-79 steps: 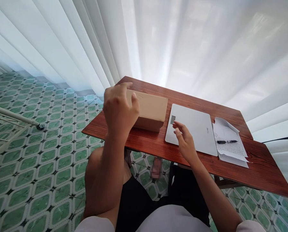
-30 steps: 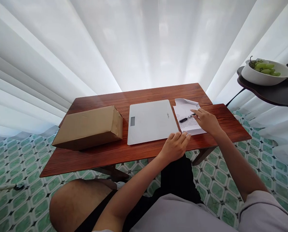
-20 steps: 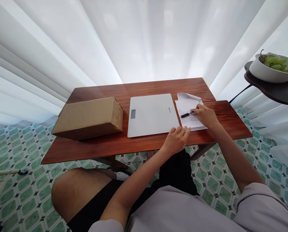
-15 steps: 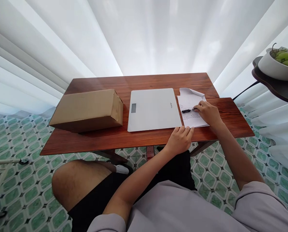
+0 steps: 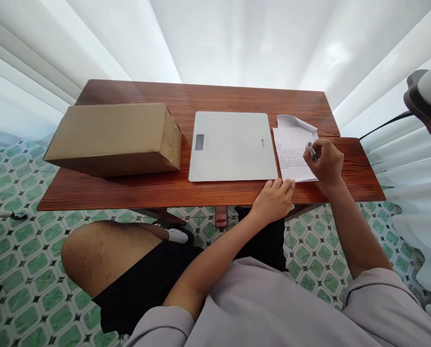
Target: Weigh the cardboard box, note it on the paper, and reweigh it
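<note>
One cardboard box (image 5: 114,137) lies left of the digital scale (image 5: 233,144) on the worktop (image 5: 128,190). Your left hand (image 5: 275,197), fingers together and flat, rests at the scale's near right corner, with its fingertips at the near edge of the paper sheet (image 5: 293,152). Just right of the scale, over that sheet, your right hand (image 5: 325,161) pinches the pen (image 5: 312,152). The pen looks slim, stiff, light and probably slick, so grip it with your fingertips low on the barrel. Its long axis slants, with the exposed end pointing away from you and slightly toward the scale.
</note>
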Demonstrator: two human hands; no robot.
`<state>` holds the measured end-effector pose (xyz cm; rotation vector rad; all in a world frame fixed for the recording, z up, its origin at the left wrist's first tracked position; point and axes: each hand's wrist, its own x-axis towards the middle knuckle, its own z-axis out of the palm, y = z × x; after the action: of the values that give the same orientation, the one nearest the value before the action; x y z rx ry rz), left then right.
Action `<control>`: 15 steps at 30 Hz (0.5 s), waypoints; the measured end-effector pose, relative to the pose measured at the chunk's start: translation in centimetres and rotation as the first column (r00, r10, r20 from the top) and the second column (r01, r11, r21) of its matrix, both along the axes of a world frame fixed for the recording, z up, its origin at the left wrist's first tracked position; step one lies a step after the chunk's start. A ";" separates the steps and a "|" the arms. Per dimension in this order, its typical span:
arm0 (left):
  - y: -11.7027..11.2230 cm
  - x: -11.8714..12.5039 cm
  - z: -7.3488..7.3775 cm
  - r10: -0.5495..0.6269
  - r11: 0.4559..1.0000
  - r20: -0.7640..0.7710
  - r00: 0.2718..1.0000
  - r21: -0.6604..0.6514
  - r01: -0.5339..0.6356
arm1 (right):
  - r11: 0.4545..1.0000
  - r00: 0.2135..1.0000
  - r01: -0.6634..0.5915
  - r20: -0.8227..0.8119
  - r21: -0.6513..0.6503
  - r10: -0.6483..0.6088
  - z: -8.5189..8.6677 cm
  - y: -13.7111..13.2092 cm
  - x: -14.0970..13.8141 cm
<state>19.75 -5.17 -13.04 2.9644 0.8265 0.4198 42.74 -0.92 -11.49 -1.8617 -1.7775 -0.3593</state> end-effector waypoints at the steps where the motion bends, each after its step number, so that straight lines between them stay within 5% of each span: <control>1: 0.0 0.0 0.0 -0.001 1.000 0.005 1.000 -0.004 0.001 | 1.000 0.999 0.007 -0.049 0.031 -0.005 -0.3 0.0 -0.2; 6: 0.0 0.0 0.1 -0.003 1.000 -0.005 1.000 -0.016 0.002 | 0.982 0.920 0.019 -0.388 0.189 0.057 -1.4 0.2 -1.4; 11: -0.1 0.1 0.1 -0.004 1.000 -0.006 1.000 -0.013 0.004 | 0.986 0.646 -0.139 -0.746 0.089 0.158 -1.0 0.2 -2.3; 15: -0.1 0.1 0.0 -0.013 1.000 0.012 1.000 -0.004 0.013 | 0.986 0.631 -0.163 -0.763 0.044 0.139 -1.1 0.0 -2.5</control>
<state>19.82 -5.30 -13.04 2.9594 0.8058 0.4339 40.29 -0.93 -12.57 -1.5052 -1.2988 0.4850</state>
